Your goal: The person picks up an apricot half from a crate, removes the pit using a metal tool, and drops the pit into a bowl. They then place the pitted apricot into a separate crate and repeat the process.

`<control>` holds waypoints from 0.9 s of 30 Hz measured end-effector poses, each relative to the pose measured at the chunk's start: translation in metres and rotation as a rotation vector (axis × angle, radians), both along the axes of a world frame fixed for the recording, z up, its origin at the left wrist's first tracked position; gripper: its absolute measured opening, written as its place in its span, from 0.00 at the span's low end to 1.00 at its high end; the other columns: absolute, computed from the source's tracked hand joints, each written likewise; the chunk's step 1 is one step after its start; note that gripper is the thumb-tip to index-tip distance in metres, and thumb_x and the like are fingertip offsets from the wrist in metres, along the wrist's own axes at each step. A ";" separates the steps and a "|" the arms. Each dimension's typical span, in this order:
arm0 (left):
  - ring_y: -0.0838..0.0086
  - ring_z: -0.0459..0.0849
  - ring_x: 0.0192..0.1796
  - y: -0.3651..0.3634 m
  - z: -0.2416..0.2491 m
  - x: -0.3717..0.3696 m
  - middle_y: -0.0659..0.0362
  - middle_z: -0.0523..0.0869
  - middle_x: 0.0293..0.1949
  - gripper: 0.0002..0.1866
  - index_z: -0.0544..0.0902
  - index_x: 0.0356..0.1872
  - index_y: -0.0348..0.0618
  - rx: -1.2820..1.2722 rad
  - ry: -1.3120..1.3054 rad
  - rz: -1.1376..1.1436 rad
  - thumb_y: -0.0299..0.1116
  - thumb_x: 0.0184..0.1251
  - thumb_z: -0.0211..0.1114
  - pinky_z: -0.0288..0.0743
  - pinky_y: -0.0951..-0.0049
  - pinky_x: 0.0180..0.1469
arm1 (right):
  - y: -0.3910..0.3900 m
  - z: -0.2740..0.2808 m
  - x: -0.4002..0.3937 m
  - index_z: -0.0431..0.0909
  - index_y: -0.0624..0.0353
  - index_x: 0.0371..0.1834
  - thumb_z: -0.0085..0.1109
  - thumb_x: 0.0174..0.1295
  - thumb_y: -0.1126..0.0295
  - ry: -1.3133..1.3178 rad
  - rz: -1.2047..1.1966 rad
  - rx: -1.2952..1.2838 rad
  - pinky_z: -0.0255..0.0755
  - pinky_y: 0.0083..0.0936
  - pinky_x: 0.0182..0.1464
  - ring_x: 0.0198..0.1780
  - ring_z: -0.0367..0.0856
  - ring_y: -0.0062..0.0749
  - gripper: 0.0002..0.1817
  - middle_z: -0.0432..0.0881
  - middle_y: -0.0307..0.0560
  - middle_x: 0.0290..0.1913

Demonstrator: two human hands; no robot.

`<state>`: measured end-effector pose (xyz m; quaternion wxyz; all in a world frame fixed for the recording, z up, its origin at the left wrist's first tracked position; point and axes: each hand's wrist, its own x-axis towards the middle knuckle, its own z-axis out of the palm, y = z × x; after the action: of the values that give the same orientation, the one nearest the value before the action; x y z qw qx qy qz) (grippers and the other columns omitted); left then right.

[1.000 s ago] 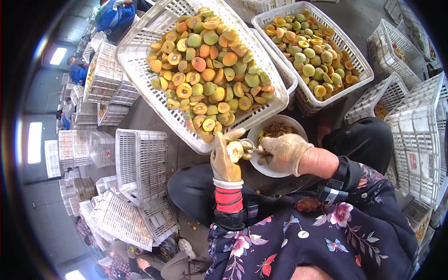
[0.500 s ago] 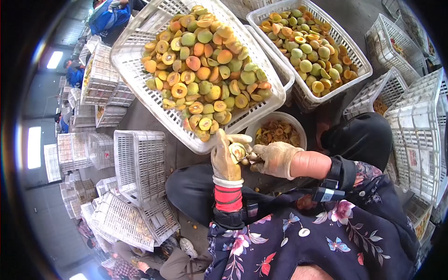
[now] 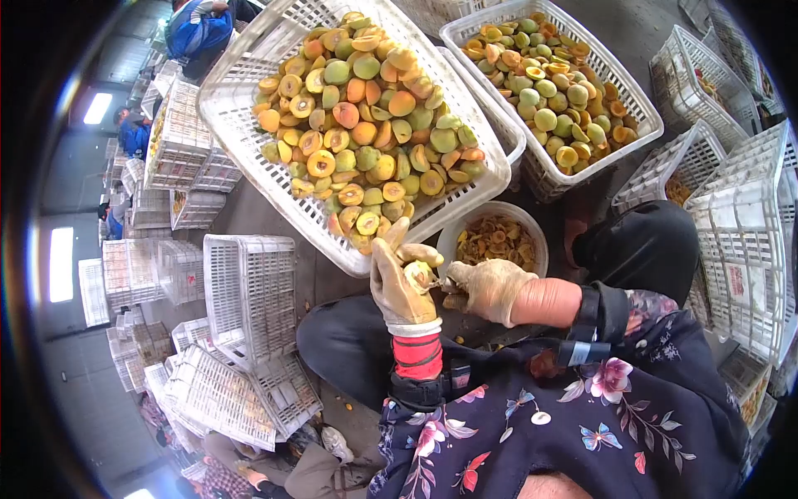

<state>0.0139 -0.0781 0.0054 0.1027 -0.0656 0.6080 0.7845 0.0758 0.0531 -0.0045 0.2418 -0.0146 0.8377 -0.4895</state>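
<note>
My left hand [image 3: 402, 283], in a pale glove, holds a cut yellow-green fruit [image 3: 419, 275] between thumb and fingers, its open side toward the right hand. Close beside it, my gloved right hand [image 3: 489, 289] is closed around a small tool, mostly hidden by the fingers; its metal tip is near the fruit. Just beyond the hands stands a tilted white crate [image 3: 465, 200] of halved orange, yellow and green fruits [image 3: 366, 125]. A white bucket [image 3: 542, 247] with peel-like scraps [image 3: 496, 241] is behind the right hand.
A second crate [image 3: 636, 148] of halved fruits stands at the upper right. Empty-looking crates [image 3: 249, 291] are stacked at the left, and more crates [image 3: 736, 241] at the right. Other people [image 3: 199, 29] sit at the upper left and lower left. My bent knees flank the bucket.
My left hand has tilted and shifted slightly, and the fruit in it has moved a little left. A narrow gap now shows between the hands. The right hand stays closed.
</note>
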 end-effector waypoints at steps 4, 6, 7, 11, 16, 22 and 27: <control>0.77 0.79 0.21 0.000 0.013 -0.003 0.57 0.83 0.20 0.29 0.80 0.56 0.32 -0.157 0.046 -0.101 0.52 0.81 0.46 0.65 0.83 0.25 | -0.006 -0.009 0.006 0.74 0.54 0.47 0.61 0.64 0.53 0.049 0.077 0.088 0.76 0.41 0.44 0.40 0.83 0.49 0.18 0.82 0.51 0.36; 0.79 0.78 0.20 -0.002 0.018 -0.008 0.58 0.83 0.19 0.28 0.82 0.52 0.33 -0.196 0.039 -0.236 0.51 0.81 0.46 0.64 0.82 0.25 | -0.004 -0.011 0.005 0.73 0.53 0.48 0.60 0.64 0.52 0.076 0.104 -0.055 0.76 0.41 0.46 0.43 0.83 0.48 0.19 0.82 0.52 0.38; 0.79 0.78 0.20 -0.004 0.019 -0.011 0.58 0.83 0.19 0.28 0.82 0.52 0.33 -0.195 0.038 -0.236 0.51 0.81 0.46 0.64 0.82 0.25 | -0.003 -0.008 0.002 0.73 0.52 0.47 0.60 0.64 0.54 0.034 0.128 -0.063 0.76 0.41 0.45 0.43 0.83 0.48 0.17 0.82 0.51 0.37; 0.83 0.76 0.21 -0.006 0.017 -0.022 0.62 0.82 0.19 0.25 0.85 0.47 0.34 -0.362 0.055 -0.497 0.47 0.81 0.49 0.66 0.82 0.26 | 0.003 0.021 -0.003 0.71 0.53 0.39 0.61 0.63 0.60 -0.099 0.189 0.131 0.74 0.36 0.42 0.36 0.77 0.46 0.12 0.77 0.45 0.31; 0.76 0.79 0.21 0.001 0.025 -0.021 0.59 0.81 0.19 0.29 0.84 0.50 0.33 -0.153 -0.050 -0.464 0.52 0.81 0.47 0.72 0.78 0.28 | 0.022 0.011 -0.003 0.69 0.50 0.32 0.63 0.63 0.60 -0.679 0.044 -0.807 0.67 0.27 0.26 0.22 0.69 0.23 0.12 0.66 0.31 0.20; 0.68 0.82 0.24 -0.001 -0.013 -0.028 0.57 0.82 0.22 0.30 0.81 0.53 0.36 0.234 -0.108 -0.160 0.57 0.78 0.48 0.82 0.67 0.31 | 0.025 0.010 -0.013 0.76 0.52 0.41 0.61 0.61 0.55 -0.199 0.178 -0.138 0.75 0.36 0.40 0.37 0.82 0.38 0.14 0.80 0.43 0.31; 0.66 0.84 0.23 -0.012 -0.028 -0.033 0.51 0.86 0.27 0.30 0.78 0.57 0.36 0.279 -0.192 0.022 0.57 0.77 0.51 0.81 0.70 0.28 | 0.038 -0.019 -0.010 0.79 0.52 0.48 0.56 0.63 0.55 0.028 0.275 0.565 0.77 0.44 0.50 0.49 0.84 0.54 0.16 0.86 0.54 0.46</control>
<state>-0.0188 -0.0901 -0.0231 0.1596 -0.1319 0.4799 0.8525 0.0657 0.0914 -0.0232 0.2885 -0.0667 0.9340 -0.1999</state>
